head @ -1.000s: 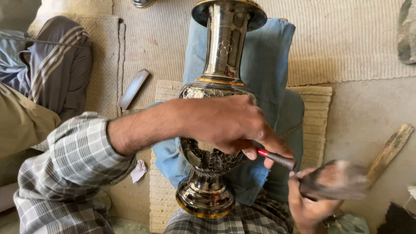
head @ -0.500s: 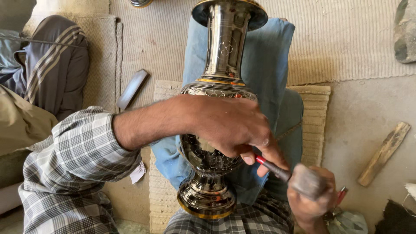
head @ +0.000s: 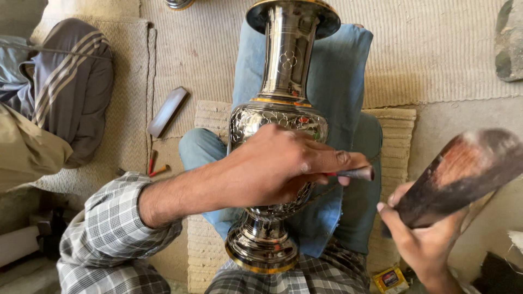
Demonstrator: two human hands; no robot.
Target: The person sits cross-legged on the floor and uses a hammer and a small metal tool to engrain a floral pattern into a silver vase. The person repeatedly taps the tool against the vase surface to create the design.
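A woven mat (head: 447,60) covers the floor, ribbed and pale, giving a soft seat. Across the person's lap, on blue denim (head: 338,81), lies a tall metal vase (head: 283,109), mouth pointing away and foot near the waist, propped there so its belly faces up. It is polished silver with gold bands and fine floral engraving. The left hand (head: 278,166) rests over the belly, fingers clenched around a slim steel chisel (head: 357,173), tip held against the metal. The right hand (head: 422,239) grips a dark, worn wooden mallet (head: 463,174), raised beside the chisel's end. A flat grey bar (head: 168,111) lies on the mat, well apart
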